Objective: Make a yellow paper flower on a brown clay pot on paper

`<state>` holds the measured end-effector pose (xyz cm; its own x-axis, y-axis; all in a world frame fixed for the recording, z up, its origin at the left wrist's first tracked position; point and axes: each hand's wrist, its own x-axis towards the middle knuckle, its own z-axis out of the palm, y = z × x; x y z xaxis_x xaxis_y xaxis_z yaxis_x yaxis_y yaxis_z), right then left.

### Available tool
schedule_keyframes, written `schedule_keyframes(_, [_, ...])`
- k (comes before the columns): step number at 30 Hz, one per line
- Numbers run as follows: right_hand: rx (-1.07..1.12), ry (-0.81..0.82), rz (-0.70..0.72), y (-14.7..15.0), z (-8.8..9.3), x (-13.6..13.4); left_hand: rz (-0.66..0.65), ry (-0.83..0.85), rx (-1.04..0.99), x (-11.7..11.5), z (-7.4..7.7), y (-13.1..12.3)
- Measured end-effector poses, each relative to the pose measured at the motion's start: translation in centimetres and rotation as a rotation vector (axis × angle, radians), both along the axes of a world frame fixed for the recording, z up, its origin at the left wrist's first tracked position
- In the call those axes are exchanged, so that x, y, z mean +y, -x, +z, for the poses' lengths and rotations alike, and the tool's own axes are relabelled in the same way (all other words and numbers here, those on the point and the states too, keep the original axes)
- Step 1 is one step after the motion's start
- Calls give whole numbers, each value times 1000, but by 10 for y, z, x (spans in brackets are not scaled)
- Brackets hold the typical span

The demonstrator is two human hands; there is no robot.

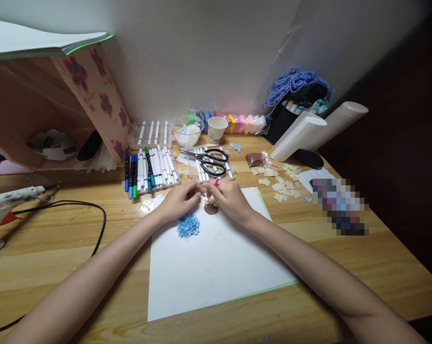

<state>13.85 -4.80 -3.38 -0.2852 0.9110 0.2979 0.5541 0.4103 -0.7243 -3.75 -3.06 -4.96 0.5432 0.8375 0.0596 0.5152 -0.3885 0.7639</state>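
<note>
Both my hands meet over the top of a white paper sheet [219, 267]. My left hand [180, 199] is closed, its thumb and fingertips pinched; whatever they grip is too small to make out. My right hand [233, 197] is closed too, with a small pink piece [216, 182] showing at its fingers; the rest of that thing is hidden. Right below the fingertips lies a brown clay disc [211, 210] bearing cream-coloured bits [209, 202], partly covered by my right hand. A heap of blue shreds [188, 226] lies on the paper below my left hand.
Beyond my hands are black-handled scissors [216, 168], markers [158, 167], a clear bowl [187, 133], a paper cup [217, 128] and colored clay packs [240, 123]. Cream scraps [282, 186] and a brown clay pack [256, 159] lie right. A glue gun [8, 210] and cord lie left.
</note>
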Motion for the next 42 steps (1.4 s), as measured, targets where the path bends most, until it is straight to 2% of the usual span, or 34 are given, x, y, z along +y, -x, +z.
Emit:
schedule_keyframes(5, [259,5,-97,-24,6,-10,-33,47,-44,-1,3,1])
schedule_keyframes(9, [322,-2,-186,-73,0,-15,-40,90,-103,-1,3,0])
schedule_keyframes(13, [69,-60,-357,-124,-11,-18,-31,107,-104,0,4,0])
schedule_keyframes(16, [-127,-28,-297,-141,-15,-18,-24,121,-100,0,5,0])
schedule_keyframes(19, [-190,15,-218,-140,-15,-17,-18,135,-91,0,7,-1])
schedule_keyframes(25, [-161,-21,-264,-134,-17,-17,-12,127,-81,1,8,-2])
schedule_keyframes(27, [-19,26,-308,-131,-17,-18,19,100,-91,-1,9,-3])
schedule_keyframes(29, [238,134,-340,-121,-16,-20,74,52,-91,-6,13,-6])
schedule_keyframes(31, [500,274,-324,-106,-13,-23,116,-3,-71,-15,20,-13])
schedule_keyframes(33, [655,399,-264,-88,-9,-28,91,-22,-60,-25,29,-21])
schedule_keyframes(37, [734,505,-123,-59,-5,-37,35,21,-45,-41,39,-35])
schedule_keyframes(42, [703,559,-69,-47,-6,-43,39,80,-103,-43,37,-37])
